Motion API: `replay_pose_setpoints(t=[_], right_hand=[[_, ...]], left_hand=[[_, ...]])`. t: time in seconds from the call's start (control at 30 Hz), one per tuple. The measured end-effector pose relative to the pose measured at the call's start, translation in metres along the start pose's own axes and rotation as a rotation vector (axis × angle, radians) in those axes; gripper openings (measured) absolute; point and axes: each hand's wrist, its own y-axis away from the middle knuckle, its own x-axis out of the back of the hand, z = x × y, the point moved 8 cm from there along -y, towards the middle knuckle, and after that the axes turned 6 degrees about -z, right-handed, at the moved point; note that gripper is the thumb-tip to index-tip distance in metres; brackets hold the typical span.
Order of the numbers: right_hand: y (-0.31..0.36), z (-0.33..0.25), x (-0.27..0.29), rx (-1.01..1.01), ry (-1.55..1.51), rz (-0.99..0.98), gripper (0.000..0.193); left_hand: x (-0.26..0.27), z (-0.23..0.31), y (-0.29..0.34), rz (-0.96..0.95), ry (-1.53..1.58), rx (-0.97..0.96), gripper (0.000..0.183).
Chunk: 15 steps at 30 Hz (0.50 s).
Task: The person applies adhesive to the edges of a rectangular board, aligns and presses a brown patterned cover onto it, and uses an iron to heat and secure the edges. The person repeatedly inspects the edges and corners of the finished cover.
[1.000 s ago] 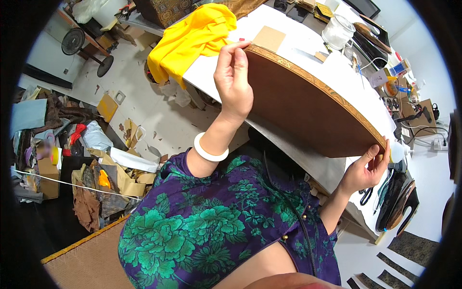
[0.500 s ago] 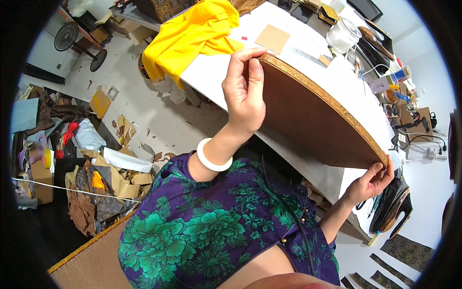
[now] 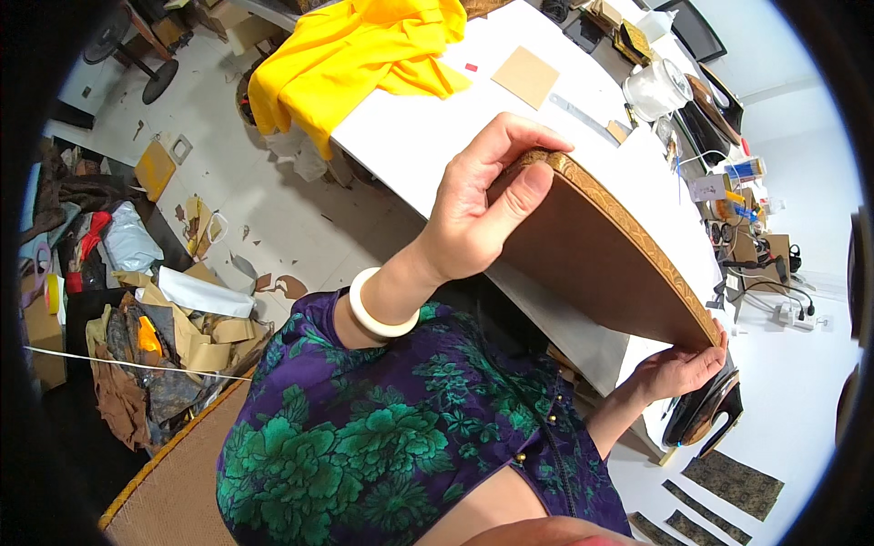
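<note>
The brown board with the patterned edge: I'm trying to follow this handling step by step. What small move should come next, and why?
Probably lower the brown board flat onto the white table. The left hand and the right hand grip its opposite ends, holding it tilted above the tabletop, unsupported.

Brown curved board (image 3: 592, 264) with patterned gold edging held tilted above white table (image 3: 428, 127). Left hand (image 3: 478, 214) gripping upper end, fingers (image 3: 510, 141) curled over the edge, thumb on the brown face; white bangle (image 3: 378, 314) on that wrist. Right hand (image 3: 678, 369) supporting lower end from beneath. On table: yellow cloth (image 3: 355, 55) draped over the far edge, tan cardboard square (image 3: 525, 75), clear plastic jar (image 3: 657, 88). Scraps littering floor (image 3: 255, 209) at left.
</note>
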Motion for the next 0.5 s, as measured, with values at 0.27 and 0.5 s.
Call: replay_pose_setpoints(t=[0.27,0.5], right_hand=[[-0.0050,0.0100,0.0105,-0.023,0.078,0.053,0.025],[-0.0069,0.0062,0.0083,-0.024,0.135,0.014,0.028]], left_hand=[[0.0011,-0.0008,-0.0016,0.070,0.129,0.048,0.026],[-0.0043,-0.0027,-0.0013,-0.027,0.187,0.165,0.032]])
